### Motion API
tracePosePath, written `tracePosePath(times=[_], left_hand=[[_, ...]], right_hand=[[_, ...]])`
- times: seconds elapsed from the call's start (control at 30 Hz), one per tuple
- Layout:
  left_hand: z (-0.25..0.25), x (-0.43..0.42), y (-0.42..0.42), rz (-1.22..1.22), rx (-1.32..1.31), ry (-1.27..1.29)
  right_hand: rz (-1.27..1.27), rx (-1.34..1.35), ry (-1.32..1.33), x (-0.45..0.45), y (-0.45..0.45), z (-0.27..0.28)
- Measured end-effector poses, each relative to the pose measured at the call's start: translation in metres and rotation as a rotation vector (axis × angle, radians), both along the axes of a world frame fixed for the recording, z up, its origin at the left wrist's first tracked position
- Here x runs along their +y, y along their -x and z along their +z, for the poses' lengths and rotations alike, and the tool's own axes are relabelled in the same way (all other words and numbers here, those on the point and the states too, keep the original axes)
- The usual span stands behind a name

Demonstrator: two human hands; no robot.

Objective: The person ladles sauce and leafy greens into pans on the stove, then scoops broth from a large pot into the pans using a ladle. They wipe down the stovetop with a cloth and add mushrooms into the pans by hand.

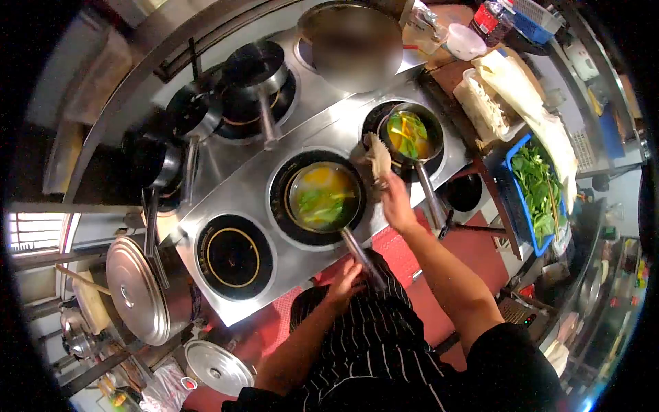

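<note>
Pale bundle [379,158] pinched in R hand [395,200], outside L pan [348,223] & R pan [438,139] flanking grip; greens [322,209] already in both. L hand [344,281] part-open nr handle [357,251], contact unclear.

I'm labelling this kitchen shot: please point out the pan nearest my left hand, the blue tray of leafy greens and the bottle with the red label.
Pan [353,244]: head view, its handle.
Blue tray [520,204]: head view, its rim.
Bottle [490,22]: head view, its label.

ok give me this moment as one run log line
right hand: holding cloth; left hand: by pan handle, grip unclear; middle pan: leafy greens; right pan: leafy greens
</note>
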State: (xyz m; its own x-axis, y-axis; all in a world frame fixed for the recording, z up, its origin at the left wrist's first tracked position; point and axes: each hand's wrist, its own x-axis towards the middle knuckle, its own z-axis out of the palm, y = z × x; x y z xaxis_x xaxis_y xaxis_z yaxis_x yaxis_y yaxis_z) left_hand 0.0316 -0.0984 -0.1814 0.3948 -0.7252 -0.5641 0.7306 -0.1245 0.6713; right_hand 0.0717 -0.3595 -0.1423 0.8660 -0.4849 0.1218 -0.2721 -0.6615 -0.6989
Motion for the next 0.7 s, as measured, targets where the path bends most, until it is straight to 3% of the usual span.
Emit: tracePosePath(times=[0.03,0.1,0.13,0.2,0.27,0.33,0.5,0.6,0.7], left_hand=[[-0.004,-0.018,0.005,0.004,-0.024,0.067],[0.034,-0.040,0.013,0.279,0.490,-0.096],[0.040,-0.045,0.013,0.295,0.496,-0.106],[0.044,-0.047,0.013,0.365,0.489,-0.374],[0.043,-0.039,0.018,0.470,0.483,-0.368],[0.052,-0.032,0.016,0.468,0.383,-0.470],[0.051,-0.016,0.006,0.386,0.294,-0.558],[0.044,-0.012,0.005,0.373,0.297,-0.529],[0.043,-0.012,0.005,0.386,0.320,-0.523]], right_hand=[[0.075,0.093,0.063,-0.005,-0.001,-0.035],[0.203,0.418,0.144,-0.006,-0.009,-0.038],[0.264,0.526,0.250,-0.007,-0.015,-0.049],[0.284,0.522,0.217,-0.011,-0.035,-0.034],[0.307,0.517,0.187,-0.018,-0.061,-0.038],[0.388,0.262,0.317,-0.028,-0.096,-0.057],[0.610,0.165,0.340,-0.043,-0.175,-0.066],[0.635,0.103,0.388,-0.038,-0.153,-0.077],[0.908,0.386,0.432,-0.049,-0.106,-0.040]])
